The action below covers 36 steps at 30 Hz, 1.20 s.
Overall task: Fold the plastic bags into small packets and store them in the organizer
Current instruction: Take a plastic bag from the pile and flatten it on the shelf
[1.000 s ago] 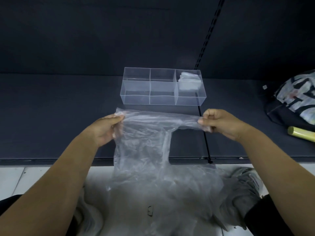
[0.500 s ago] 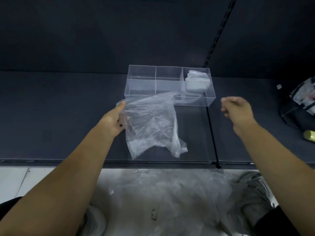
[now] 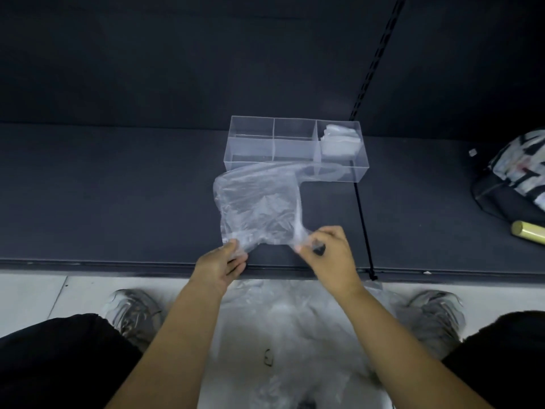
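A: Where are we gripping?
B: Our left hand (image 3: 221,265) and right hand (image 3: 328,256) are each pinching a near corner of the thin, crinkled, clear plastic bag (image 3: 256,208).
A: Its long axis?
B: It is lying stretched away from us on the dark shelf (image 3: 118,187), its handle strip touching the clear organizer (image 3: 236,156).

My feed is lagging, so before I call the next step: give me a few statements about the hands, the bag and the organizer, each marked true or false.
1. The left hand and right hand both pinch the plastic bag at its near edge. True.
2. The folded packets sit at the left end of the organizer. False: they are at its right end.
3. The plastic bag lies on the dark shelf in front of the organizer. True.
4. The plastic bag is folded into a small packet. False: it lies spread out.
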Tool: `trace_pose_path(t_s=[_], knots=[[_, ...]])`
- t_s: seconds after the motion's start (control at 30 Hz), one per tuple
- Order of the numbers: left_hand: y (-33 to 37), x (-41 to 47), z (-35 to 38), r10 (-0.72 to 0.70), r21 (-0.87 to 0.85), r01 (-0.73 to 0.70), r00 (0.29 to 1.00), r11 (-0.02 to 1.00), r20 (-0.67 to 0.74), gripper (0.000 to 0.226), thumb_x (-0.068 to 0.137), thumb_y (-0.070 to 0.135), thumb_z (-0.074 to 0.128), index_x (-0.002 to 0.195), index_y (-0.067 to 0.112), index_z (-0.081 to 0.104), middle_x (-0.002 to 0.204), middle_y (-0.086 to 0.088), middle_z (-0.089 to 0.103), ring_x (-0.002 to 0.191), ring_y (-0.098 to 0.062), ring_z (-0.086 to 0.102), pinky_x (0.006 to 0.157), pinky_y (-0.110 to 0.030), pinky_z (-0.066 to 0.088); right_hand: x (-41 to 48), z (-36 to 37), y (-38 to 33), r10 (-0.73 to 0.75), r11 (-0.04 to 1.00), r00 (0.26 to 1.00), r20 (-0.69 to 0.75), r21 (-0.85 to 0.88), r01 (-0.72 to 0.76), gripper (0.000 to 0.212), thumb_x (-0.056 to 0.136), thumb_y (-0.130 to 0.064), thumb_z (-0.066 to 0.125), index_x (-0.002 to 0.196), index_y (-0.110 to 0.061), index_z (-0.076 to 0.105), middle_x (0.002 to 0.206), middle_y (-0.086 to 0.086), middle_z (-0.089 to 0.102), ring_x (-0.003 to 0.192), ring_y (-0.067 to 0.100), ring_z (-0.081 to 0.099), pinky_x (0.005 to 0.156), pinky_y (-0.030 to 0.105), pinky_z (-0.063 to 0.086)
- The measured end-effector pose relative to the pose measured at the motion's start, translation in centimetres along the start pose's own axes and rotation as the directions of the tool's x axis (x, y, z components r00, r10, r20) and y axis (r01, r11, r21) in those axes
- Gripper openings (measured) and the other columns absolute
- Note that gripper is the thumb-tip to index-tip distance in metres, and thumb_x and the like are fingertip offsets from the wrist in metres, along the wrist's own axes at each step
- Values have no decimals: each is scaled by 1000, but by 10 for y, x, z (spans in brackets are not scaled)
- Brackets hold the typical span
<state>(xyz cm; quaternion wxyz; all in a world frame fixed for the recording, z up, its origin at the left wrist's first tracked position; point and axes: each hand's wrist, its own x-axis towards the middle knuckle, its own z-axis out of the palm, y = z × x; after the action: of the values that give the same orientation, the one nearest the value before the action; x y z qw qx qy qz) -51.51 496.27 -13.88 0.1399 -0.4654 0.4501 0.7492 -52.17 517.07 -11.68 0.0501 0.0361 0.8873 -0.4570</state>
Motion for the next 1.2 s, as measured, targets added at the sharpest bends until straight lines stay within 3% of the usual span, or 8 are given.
trace_pose_path(t_s=[0.13, 0.23, 0.47, 0.63, 0.83, 0.93, 1.07, 1.2], knots=[[10, 3, -13, 52, -22, -53, 998, 998, -41, 25, 92, 16, 64, 112, 4, 57, 89, -8, 66, 79, -18, 63, 77, -31, 48, 18, -36, 21, 167, 985, 961, -221, 68, -156, 25, 81, -20, 74, 66, -7, 59, 73, 10, 63, 69, 21, 59, 73, 33, 49], [16, 6, -18, 54, 19, -54, 998, 998, -17, 25, 91, 18, 64, 111, 5, 57, 96, -9, 65, 79, -17, 63, 78, -31, 48, 30, -65, 32, 246, 969, 936, -250, 82, -232, 26, 80, -25, 76, 65, -12, 59, 62, -2, 60, 63, 14, 56, 63, 26, 45], [18, 10, -23, 37, 35, -37, 999, 999, -5, 29, 89, 21, 66, 112, 6, 58, 91, -6, 64, 82, -18, 63, 76, -31, 48, 37, -99, 39, 244, 581, 814, 526, 593, -558, 25, 74, -41, 69, 82, -20, 61, 87, -3, 67, 84, 12, 61, 71, 25, 47], [20, 13, -23, 17, 42, -15, 999, 999, -34, 27, 90, 22, 66, 111, 8, 59, 90, -6, 63, 81, -17, 61, 79, -32, 48, 36, -106, 45, 20, 533, 741, 671, 620, -576, 38, 56, -33, 92, 82, -15, 70, 97, 5, 68, 91, 16, 64, 76, 29, 48], [18, 14, -22, 23, 59, -21, 999, 998, -31, 25, 90, 21, 66, 110, 8, 58, 94, -6, 61, 81, -18, 61, 80, -32, 48, 38, -99, 36, 144, 803, 883, 447, 469, -368, 18, 70, -16, 79, 67, -18, 62, 69, -3, 64, 65, 8, 54, 63, 18, 47], [16, 12, -22, 36, 98, -34, 999, 995, -23, 22, 88, 20, 67, 105, 8, 60, 92, -6, 63, 81, -18, 62, 77, -31, 49, 38, -78, 34, 272, 935, 962, 35, 225, -273, 28, 78, -13, 78, 65, -16, 54, 61, 3, 62, 51, 10, 56, 52, 21, 44], [9, 8, -17, 54, 143, -45, 997, 989, -56, 15, 87, 18, 68, 94, 7, 61, 85, -9, 64, 77, -18, 63, 64, -28, 50, 37, -60, 41, 273, 936, 860, -432, -87, -341, 29, 87, -22, 65, 67, -16, 44, 59, 1, 53, 55, 22, 51, 45, 22, 32], [0, 5, -13, 91, 152, -77, 993, 985, -82, 11, 89, 13, 67, 85, 7, 58, 81, -11, 63, 73, -21, 64, 72, -33, 53, 38, -58, 49, 525, 792, 831, -183, 462, -399, 27, 94, -23, 61, 73, -13, 47, 57, 9, 61, 40, 15, 57, 40, 24, 45]])
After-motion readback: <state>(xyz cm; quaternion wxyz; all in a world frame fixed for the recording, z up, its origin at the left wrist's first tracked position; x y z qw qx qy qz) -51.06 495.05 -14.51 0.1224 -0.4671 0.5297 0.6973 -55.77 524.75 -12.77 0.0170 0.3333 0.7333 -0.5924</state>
